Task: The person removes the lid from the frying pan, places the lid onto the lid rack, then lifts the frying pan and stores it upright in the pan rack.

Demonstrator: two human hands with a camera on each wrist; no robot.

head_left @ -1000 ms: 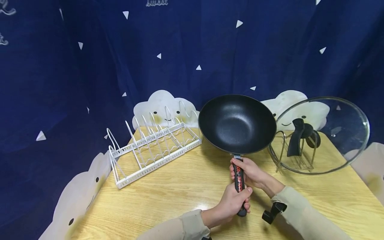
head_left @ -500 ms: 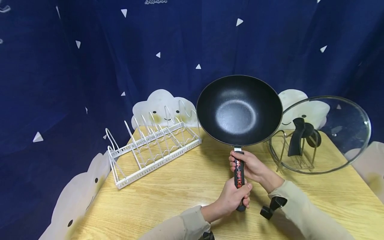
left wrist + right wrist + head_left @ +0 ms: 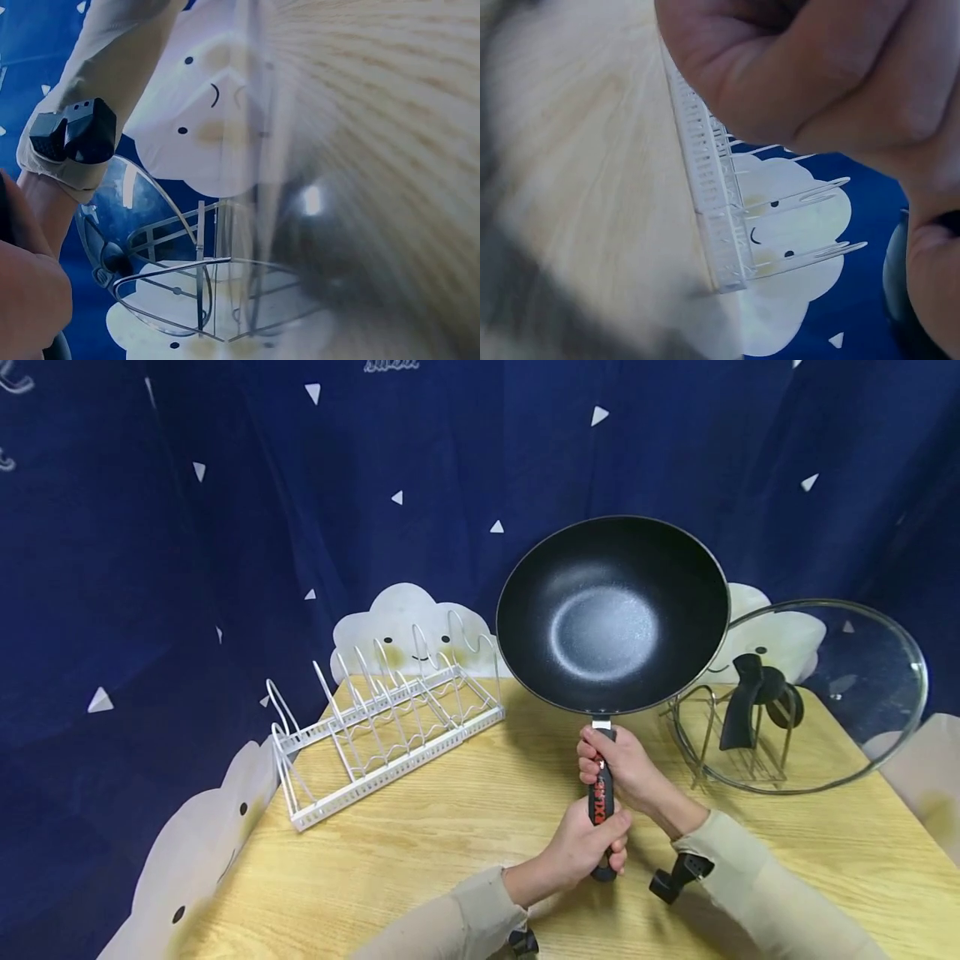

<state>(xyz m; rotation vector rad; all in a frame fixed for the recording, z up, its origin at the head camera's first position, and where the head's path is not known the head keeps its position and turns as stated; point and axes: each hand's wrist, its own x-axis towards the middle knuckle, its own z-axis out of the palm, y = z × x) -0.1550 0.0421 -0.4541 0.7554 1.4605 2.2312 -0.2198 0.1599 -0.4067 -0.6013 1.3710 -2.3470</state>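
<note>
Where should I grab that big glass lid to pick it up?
Grab the black knob in the middle of the glass lid, probably from the front. The lid stands on edge in a wire stand, with its knob sticking out toward you.

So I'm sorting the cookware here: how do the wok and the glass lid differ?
The wok is black and opaque; the lid is clear glass with a metal rim. The wok is held up off the table by its handle, gripped by the left hand and right hand; the lid stands on edge in a wire stand, untouched. Both are round and of similar width.
</note>
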